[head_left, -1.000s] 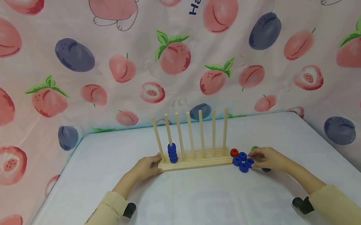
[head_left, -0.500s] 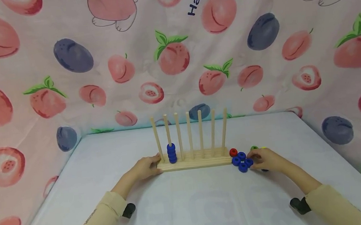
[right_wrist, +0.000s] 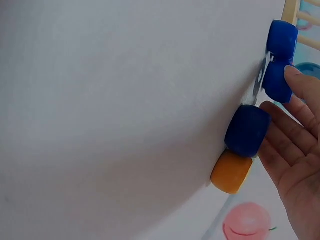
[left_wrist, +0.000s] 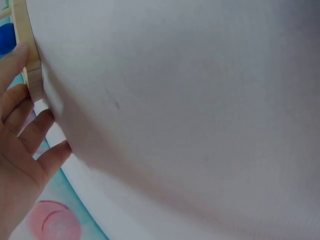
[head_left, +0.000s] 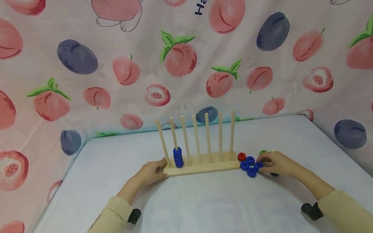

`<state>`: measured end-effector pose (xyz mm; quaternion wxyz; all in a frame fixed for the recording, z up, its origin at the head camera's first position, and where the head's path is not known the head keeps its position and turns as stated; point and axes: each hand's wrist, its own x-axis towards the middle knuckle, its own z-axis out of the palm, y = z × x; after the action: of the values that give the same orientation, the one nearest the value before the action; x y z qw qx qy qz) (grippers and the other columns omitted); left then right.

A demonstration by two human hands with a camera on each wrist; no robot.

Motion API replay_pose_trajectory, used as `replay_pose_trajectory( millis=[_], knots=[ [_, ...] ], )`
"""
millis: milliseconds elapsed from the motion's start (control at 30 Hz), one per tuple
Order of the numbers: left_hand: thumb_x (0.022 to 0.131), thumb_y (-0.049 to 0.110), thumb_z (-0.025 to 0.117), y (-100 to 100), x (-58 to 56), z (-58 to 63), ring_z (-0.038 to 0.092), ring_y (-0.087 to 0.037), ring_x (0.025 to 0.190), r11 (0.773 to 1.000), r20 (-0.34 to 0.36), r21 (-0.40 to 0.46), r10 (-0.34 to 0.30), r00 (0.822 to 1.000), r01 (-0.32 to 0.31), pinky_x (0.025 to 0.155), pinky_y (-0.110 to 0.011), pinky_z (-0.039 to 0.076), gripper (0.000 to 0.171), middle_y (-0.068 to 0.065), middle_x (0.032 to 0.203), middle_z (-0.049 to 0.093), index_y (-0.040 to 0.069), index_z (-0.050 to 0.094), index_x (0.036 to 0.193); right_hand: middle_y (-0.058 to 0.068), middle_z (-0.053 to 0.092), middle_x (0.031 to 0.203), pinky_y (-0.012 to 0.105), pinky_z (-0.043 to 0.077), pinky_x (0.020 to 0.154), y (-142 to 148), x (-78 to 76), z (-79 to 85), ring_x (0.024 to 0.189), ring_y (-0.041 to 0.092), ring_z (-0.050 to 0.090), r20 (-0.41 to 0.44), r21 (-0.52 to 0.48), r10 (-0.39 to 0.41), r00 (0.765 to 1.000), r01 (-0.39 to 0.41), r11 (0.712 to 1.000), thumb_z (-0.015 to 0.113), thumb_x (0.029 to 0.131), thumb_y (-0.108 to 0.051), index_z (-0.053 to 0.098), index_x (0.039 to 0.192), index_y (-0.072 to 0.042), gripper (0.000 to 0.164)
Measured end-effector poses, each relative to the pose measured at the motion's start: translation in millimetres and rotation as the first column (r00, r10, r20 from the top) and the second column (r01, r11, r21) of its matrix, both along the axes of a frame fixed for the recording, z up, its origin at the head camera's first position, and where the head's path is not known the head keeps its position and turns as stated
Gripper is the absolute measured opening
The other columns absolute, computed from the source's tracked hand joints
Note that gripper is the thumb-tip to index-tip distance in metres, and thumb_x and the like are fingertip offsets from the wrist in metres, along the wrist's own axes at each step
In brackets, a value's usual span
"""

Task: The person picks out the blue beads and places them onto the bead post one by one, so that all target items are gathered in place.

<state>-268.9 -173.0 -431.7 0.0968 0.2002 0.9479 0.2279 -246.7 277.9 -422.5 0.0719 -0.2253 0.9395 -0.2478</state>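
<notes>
A wooden peg stand point(head_left: 205, 168) with several upright pegs stands mid-table. On its second peg from the left sits a stack of blue beads point(head_left: 178, 157). My left hand point(head_left: 149, 172) grips the stand's left end, thumb at the front edge and fingers behind. At the other end lies a cluster of loose blue beads point(head_left: 251, 172). Thumb and forefinger of my right hand point(head_left: 277, 163) pinch the cluster's rightmost blue bead point(right_wrist: 276, 82), which stays beside the others. The remaining right fingers spread near a darker blue bead point(right_wrist: 248, 131).
A red bead point(head_left: 241, 156) lies against the stand's right end. Behind my right hand shows part of a green bead point(head_left: 263, 152). An orange bead point(right_wrist: 232, 171) touches the darker blue one in the right wrist view. Fruit-print cloth point(head_left: 181, 60) hangs behind the white table point(head_left: 209, 212).
Both hands keep nearly the same places. The head view shifts slightly; the stand, stacked beads and loose beads stay put.
</notes>
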Motion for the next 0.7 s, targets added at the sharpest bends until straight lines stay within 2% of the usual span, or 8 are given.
replay_pose_trajectory(
  millis=[267, 700],
  knots=[
    [0.088, 0.022, 0.066, 1.2, 0.3, -0.7, 0.039, -0.04, 0.133, 1.0, 0.0, 0.002, -0.001, 1.0, 0.001, 0.11, -0.051, 0.032, 0.063, -0.018, 0.145, 0.04, -0.002, 0.039, 0.14, 0.009, 0.069, 0.097, 0.053, 0.05, 0.089, 3.7, 4.0, 2.7, 0.099, 0.034, 0.064, -0.026, -0.034, 0.017, 1.0, -0.018, 0.999, 0.069, 0.083, -0.011, 0.064, 0.098, -0.001, 0.019],
    [0.088, 0.022, 0.067, 0.6, 0.6, -0.2, 0.039, -0.041, 0.133, 1.0, -0.01, 0.012, -0.009, 1.0, 0.01, 0.111, -0.051, 0.031, 0.059, -0.019, 0.144, 0.04, -0.003, 0.044, 0.137, 0.014, 0.07, 0.1, 0.051, 0.052, 0.088, 3.6, 7.3, 3.5, 0.095, 0.031, 0.066, -0.096, -0.075, 0.021, 0.995, -0.028, 0.997, 0.07, 0.083, -0.012, 0.062, 0.104, 0.001, 0.026]
  ],
)
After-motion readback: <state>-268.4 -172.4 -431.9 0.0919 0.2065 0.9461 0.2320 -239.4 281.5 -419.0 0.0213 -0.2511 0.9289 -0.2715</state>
